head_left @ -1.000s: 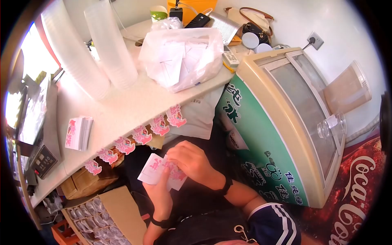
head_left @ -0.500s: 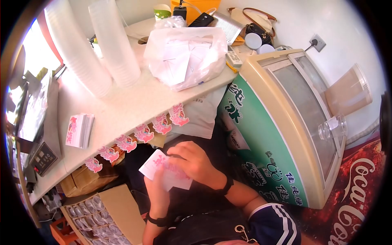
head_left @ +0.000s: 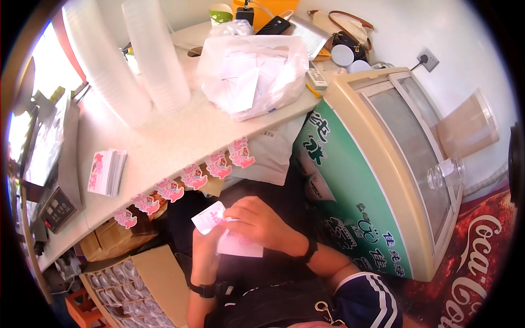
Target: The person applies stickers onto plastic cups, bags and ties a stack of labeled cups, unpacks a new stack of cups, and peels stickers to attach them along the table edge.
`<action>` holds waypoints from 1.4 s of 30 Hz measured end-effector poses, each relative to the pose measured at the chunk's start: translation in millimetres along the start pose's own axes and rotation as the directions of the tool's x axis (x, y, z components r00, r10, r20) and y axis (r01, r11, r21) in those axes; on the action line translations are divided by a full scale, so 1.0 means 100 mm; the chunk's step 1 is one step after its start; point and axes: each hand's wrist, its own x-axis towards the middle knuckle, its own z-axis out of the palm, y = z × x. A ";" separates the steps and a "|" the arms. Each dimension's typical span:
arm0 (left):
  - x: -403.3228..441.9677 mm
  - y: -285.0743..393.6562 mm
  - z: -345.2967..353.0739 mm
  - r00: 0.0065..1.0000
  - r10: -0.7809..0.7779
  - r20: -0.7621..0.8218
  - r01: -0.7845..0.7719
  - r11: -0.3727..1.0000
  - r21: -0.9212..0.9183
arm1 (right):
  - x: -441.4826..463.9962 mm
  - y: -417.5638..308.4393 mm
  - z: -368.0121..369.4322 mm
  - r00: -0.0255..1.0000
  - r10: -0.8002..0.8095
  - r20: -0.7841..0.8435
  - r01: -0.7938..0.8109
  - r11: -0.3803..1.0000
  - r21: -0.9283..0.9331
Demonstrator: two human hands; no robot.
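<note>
Just past the counter's front edge, over my lap, my two hands meet on white cards with pink print. My left hand (head_left: 205,252) pinches the upper card (head_left: 206,218), which juts out at the upper left and looks bent. My right hand (head_left: 258,223) closes over the right side of the cards, fingers curled. A second pink-printed card (head_left: 240,246) sticks out below my right hand. How the two cards join behind the fingers is hidden. On the counter, to the left, lies a stack of similar cards (head_left: 107,174).
On the counter (head_left: 145,158) stand stacks of clear plastic cups (head_left: 158,60) and a plastic bag of white papers (head_left: 251,82). Pink cutout decorations (head_left: 194,176) line its edge. A green-sided freezer (head_left: 350,191) is on the right, a carton of wrapped items (head_left: 158,284) below left.
The upper card has bent and turned, while the lower card now shows more below my right hand. My right hand has shifted slightly right and down; the left has lowered a little.
</note>
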 end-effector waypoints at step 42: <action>0.03 0.07 -0.11 0.990 0.060 -0.124 -0.066 0.997 -0.049 | 0.16 1.11 -0.72 0.848 0.350 -0.399 -0.438 0.886 -0.154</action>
